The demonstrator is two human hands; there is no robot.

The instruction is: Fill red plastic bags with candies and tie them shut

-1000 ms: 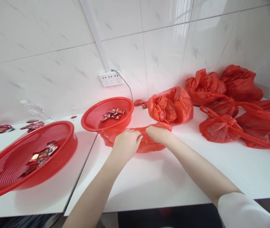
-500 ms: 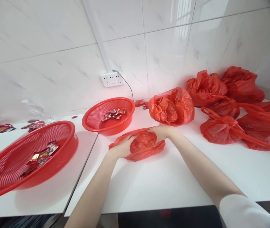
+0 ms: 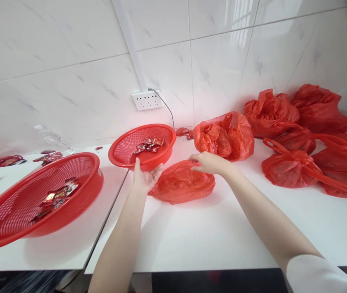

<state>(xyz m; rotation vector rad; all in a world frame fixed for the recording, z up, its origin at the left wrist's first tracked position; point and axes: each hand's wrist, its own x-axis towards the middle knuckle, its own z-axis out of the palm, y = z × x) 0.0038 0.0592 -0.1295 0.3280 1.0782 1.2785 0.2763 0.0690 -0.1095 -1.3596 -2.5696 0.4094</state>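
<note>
A crumpled red plastic bag (image 3: 182,185) lies on the white table in front of me, its mouth spread wide. My left hand (image 3: 144,178) is at the bag's left end, palm turned up and fingers spread, holding nothing. Over the far right rim of the bag hovers my right hand (image 3: 208,163), its fingers loosely bent and apart; whether the fingertips touch the plastic is hard to tell. Just behind my left hand stands a small red plastic basket (image 3: 121,156) with several wrapped packets (image 3: 149,145) inside.
To the left is a larger red basket (image 3: 81,162) with small packets (image 3: 57,197). An open red bag stuffed with bags (image 3: 223,136) sits behind my right hand. Tied red bags (image 3: 292,169) crowd the right side. A socket panel (image 3: 147,100) with a cable is on the wall.
My left hand has come off the bag and opened, moving left and up. My right hand has lifted slightly from inside the bag. The bag now lies wider and flatter.
</note>
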